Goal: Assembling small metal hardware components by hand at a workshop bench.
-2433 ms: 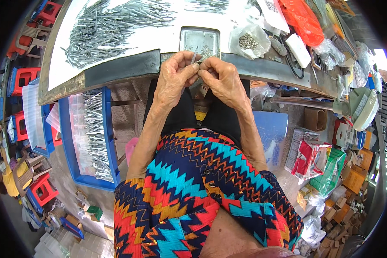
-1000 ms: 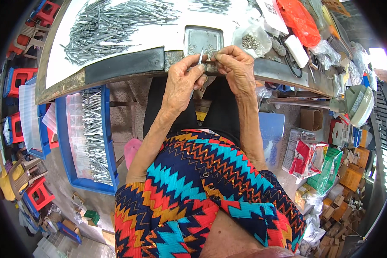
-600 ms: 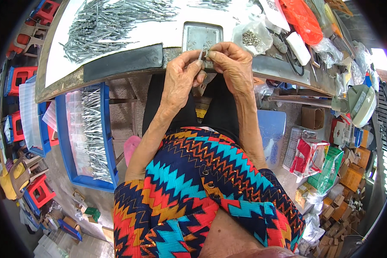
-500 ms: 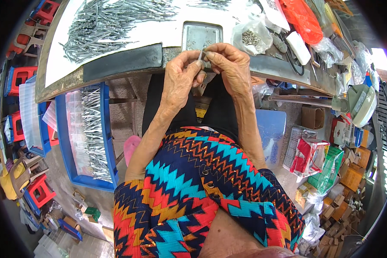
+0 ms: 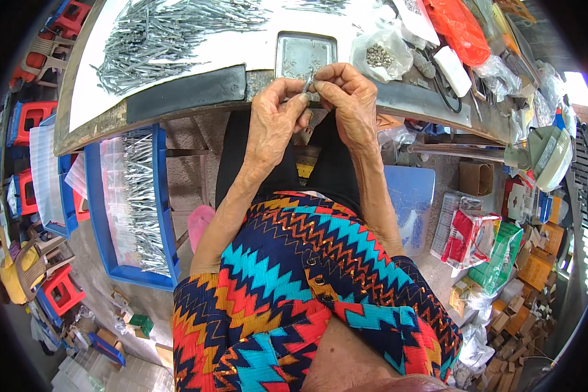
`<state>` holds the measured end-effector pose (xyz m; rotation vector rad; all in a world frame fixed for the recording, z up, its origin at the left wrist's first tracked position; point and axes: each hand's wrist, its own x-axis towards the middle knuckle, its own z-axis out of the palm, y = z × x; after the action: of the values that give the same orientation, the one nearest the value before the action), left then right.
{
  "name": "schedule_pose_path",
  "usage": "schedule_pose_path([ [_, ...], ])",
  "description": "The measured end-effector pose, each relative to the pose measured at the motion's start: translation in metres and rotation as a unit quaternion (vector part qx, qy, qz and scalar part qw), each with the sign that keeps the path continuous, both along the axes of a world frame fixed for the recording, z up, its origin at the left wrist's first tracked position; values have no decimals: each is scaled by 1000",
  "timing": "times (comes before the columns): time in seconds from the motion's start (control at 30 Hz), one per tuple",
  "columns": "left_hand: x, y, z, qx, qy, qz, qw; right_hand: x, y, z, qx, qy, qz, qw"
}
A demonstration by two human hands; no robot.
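Close together at the table's near edge, my two hands meet over a small thin metal piece (image 5: 308,84). My left hand (image 5: 272,116) pinches it between thumb and fingers. The fingertips of my right hand (image 5: 349,98) are closed at its upper end; whether they hold a further tiny part is hidden. Just beyond my hands lies a shallow grey metal tray (image 5: 280,57) with tiny metal bits in it. A heap of slim grey metal pieces (image 5: 157,46) spreads over white sheeting at the far left. Right of the tray, a clear plastic bag (image 5: 402,62) holds small round metal parts.
A blue crate (image 5: 102,238) with many slim metal pieces stands left, below the table. The table's near edge bears a dark strip (image 5: 186,95). A red plastic bag (image 5: 459,29) and a white box (image 5: 453,72) lie at the far right. A green basket (image 5: 503,255) stands lower right.
My right hand has shifted slightly left and away from me, its fingertips still at the metal piece. My left hand keeps its pinch almost unmoved.
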<state>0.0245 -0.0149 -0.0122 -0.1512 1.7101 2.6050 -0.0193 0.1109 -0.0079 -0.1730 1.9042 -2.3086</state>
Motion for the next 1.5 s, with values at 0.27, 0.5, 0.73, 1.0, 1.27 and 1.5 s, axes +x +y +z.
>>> schedule_pose_path([
  [0.27,3,2,3,-160,32,13,987,2,0,3,48,37,-22,998],
  [0.5,4,11,-7,-334,156,101,924,8,-7,3,231,196,-82,949],
  [0.73,5,7,4,-126,37,25,991,4,4,0,69,52,-26,996],
  [1.0,-1,-3,6,-59,13,-28,998,-7,26,7,101,54,-22,993],
  [1.27,-3,-7,7,-67,-16,-31,997,-56,74,-7,463,292,-179,817],
  [1.5,-7,-6,16,-176,19,-15,984,-72,69,-5,633,273,-109,716],
])
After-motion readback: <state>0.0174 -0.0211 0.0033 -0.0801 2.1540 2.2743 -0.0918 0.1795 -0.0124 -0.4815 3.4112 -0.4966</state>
